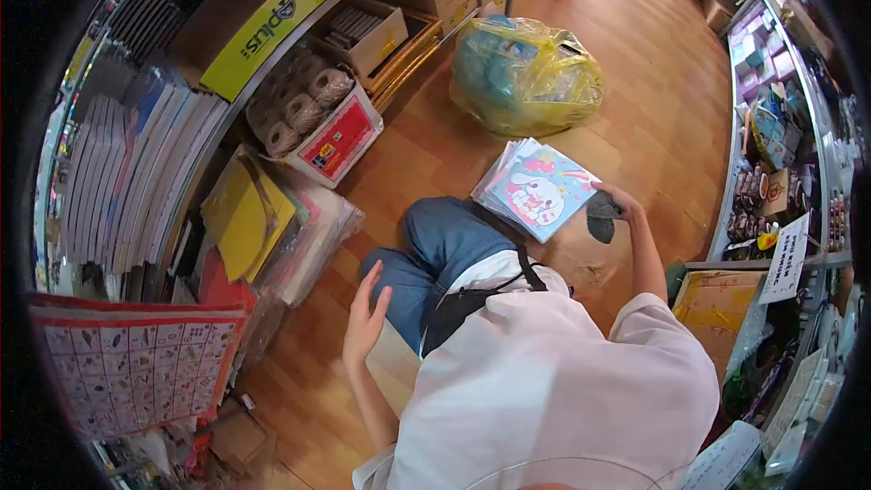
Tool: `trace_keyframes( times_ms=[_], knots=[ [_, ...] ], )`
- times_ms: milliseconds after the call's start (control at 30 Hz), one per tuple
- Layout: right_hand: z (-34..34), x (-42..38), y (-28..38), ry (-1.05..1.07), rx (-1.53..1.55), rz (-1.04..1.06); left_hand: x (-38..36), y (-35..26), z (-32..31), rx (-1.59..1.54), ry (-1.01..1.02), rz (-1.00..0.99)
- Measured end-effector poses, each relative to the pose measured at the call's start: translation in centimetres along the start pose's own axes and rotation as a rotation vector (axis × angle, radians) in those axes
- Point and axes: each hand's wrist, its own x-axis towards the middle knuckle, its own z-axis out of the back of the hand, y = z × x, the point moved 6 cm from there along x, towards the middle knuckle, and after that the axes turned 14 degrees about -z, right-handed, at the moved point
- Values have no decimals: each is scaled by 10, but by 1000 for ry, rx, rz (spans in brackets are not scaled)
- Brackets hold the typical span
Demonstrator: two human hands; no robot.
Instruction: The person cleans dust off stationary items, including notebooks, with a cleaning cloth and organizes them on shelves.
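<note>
My right hand is closed on a dark grey cloth, at the right edge of a stack of thin picture-covered books. The top cover is light blue with a white cartoon rabbit. The stack sits on the floor just beyond my bent knees, beside a flat piece of brown cardboard. My left hand is raised next to my thigh, its fingers apart and holding nothing.
A yellow plastic bag stuffed with blue items stands beyond the stack. Shelves on the left hold twine rolls, notebooks and boxes. Plastic-wrapped folders jut out near my left side. More loaded shelves line the right.
</note>
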Motion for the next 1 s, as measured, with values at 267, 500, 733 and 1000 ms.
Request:
trace_keyframes(
  times_ms=[267,500,733,1000],
  knots=[
    [47,93,7,-347,-697,-155,-16,-41,69,256,-110,-11],
    [22,97,56,-543,-1412,-40,11,-198,194,998,-581,-543],
    [-116,50,100,-337,-1281,401,75,-288,349,1787,-1075,-526],
    [-258,-71,74,137,-1168,521,93,-274,369,1844,-948,-634]
  ],
)
